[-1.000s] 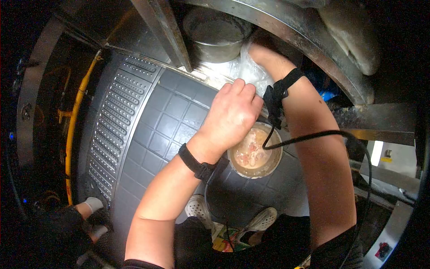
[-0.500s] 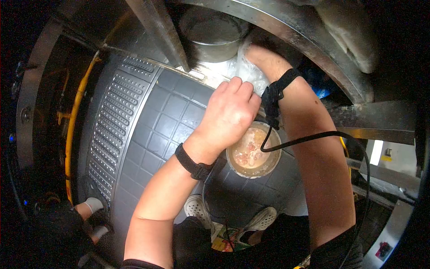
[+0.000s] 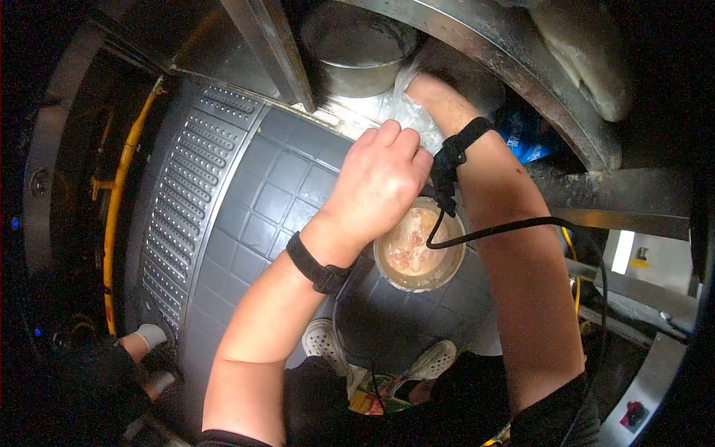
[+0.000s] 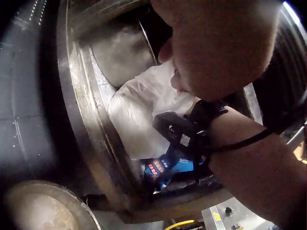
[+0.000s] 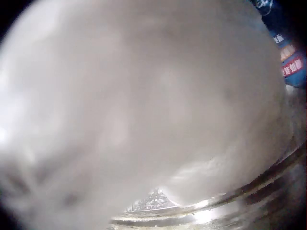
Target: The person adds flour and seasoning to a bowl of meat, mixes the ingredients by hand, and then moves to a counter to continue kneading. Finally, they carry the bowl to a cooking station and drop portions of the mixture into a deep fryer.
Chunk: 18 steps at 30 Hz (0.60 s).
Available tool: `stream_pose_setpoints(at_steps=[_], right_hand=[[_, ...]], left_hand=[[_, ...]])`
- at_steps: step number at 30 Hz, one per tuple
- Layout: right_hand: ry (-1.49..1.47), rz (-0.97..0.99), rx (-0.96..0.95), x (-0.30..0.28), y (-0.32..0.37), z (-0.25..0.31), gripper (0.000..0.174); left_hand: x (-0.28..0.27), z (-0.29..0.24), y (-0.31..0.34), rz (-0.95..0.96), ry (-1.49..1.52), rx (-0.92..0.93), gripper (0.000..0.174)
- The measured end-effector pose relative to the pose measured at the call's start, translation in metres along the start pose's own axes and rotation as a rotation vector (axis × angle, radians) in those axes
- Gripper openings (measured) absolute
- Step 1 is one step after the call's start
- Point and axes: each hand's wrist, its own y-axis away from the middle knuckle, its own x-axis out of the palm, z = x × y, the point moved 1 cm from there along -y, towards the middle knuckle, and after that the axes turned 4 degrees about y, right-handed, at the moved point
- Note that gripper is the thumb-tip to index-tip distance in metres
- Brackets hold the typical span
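My left hand (image 3: 383, 175) is curled at the near side of a translucent plastic bag (image 3: 414, 119), pinching its edge. In the left wrist view, that bag (image 4: 139, 115) hangs white and crumpled beside the curled fingers. My right hand (image 3: 430, 93) reaches into the bag's mouth, its fingers hidden under the shelf edge; I cannot tell what they hold. Pale plastic fills most of the right wrist view. Just below my hands stands a round metal pot (image 3: 456, 272) holding a cloudy liquid with pinkish pieces (image 3: 417, 242).
A large metal pot (image 3: 365, 78) stands on the low shelf beside the bag. A blue printed package (image 4: 165, 170) lies behind the bag. Metal frame bars (image 3: 514, 78) arch above my right arm. Dark floor tiles (image 3: 279, 201) and a drain grate (image 3: 197, 194) lie to the left, near another person's feet (image 3: 153, 335).
Both hands have shifted slightly up and left in the head view, the left still at the bag. More of the blue package shows beside my right wrist.
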Motion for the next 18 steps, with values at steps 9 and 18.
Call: stream_pose_setpoints(at_steps=[9,18], right_hand=[[-0.033,0.066,0.007,-0.011,0.002,-0.005,0.049],[-0.453,-0.053,0.120,-0.022,0.009,0.004,0.042]], left_hand=[[-0.004,-0.001,-0.003,-0.009,0.011,0.003,0.009],[-0.007,-0.004,-0.006,0.013,0.006,-0.018,0.009]])
